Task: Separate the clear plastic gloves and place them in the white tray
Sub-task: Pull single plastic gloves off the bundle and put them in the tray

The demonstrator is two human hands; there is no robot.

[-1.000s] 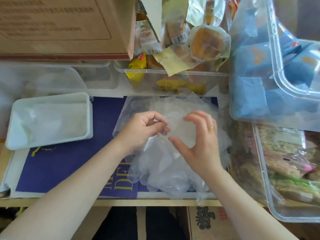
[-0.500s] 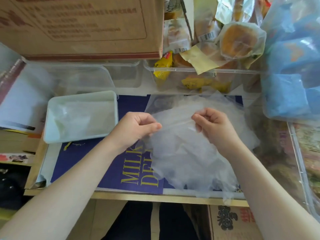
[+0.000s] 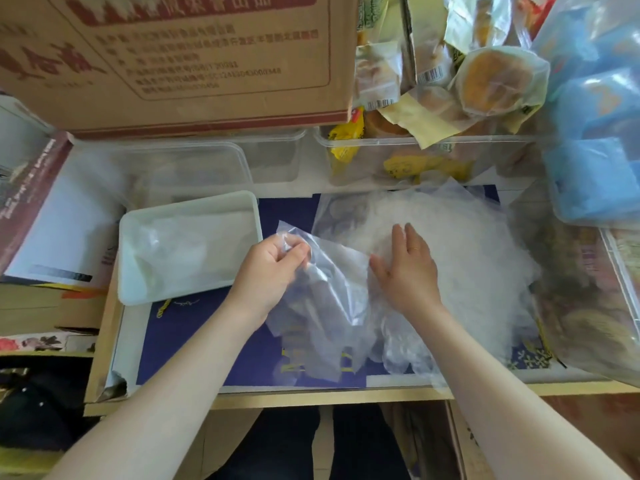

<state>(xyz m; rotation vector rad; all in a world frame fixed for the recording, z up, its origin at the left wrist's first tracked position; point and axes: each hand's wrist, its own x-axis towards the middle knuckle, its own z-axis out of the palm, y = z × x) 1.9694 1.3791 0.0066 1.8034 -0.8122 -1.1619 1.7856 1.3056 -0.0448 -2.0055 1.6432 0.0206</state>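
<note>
From the head view, we judge the job to be partway through. The white tray (image 3: 131,289) sits at the left of the bench (image 3: 311,396), and thin clear plastic already lies in it, which looks like gloves placed there, though we cannot count them. A large heap of clear gloves (image 3: 460,251) rests on the blue mat (image 3: 207,341) to the right of the tray, so most of the sorting seems left to do.

Our left hand (image 3: 268,268) has its fingers curled round one clear glove (image 3: 329,306), pinching it near its upper edge; the glove hangs loose and crumpled between the two hands, just right of the tray and partly off the heap. Our right hand (image 3: 405,268) lies flat with straight fingers, pressing down on the heap and gripping nothing.

The gloves are filmy, see-through and wrinkled, and where they overlap the pile turns milky, so single ones are hard to tell apart.
</note>
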